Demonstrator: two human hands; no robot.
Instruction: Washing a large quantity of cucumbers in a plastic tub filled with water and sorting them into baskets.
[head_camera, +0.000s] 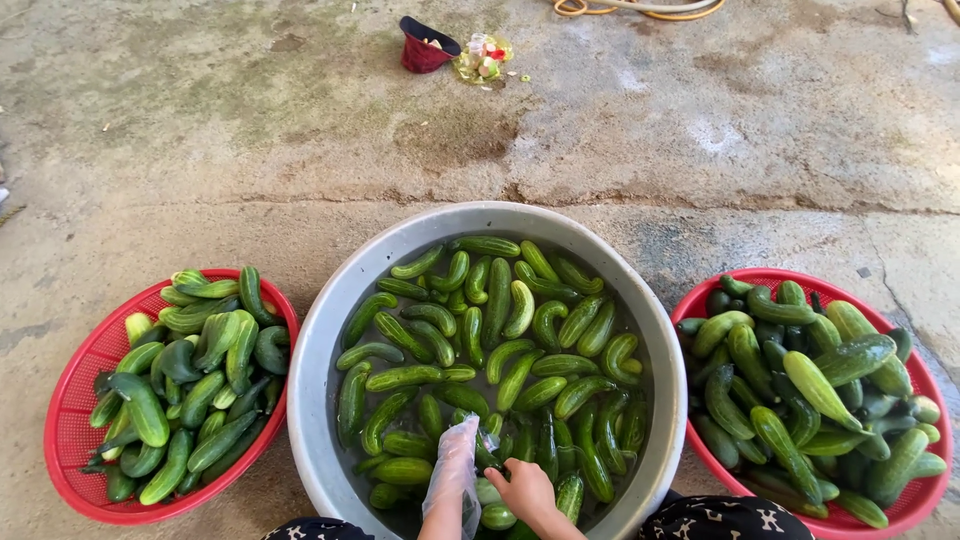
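Cucumbers (500, 370) crowd the grey basin (330, 330) almost rim to rim, leaving only small gaps of water near the bare right hand (525, 492) and the plastic-gloved left hand (452, 470). Heaped red baskets, left (75, 400) and right (930, 500), hem in both sides; beyond the basin the concrete floor (650, 130) lies open.
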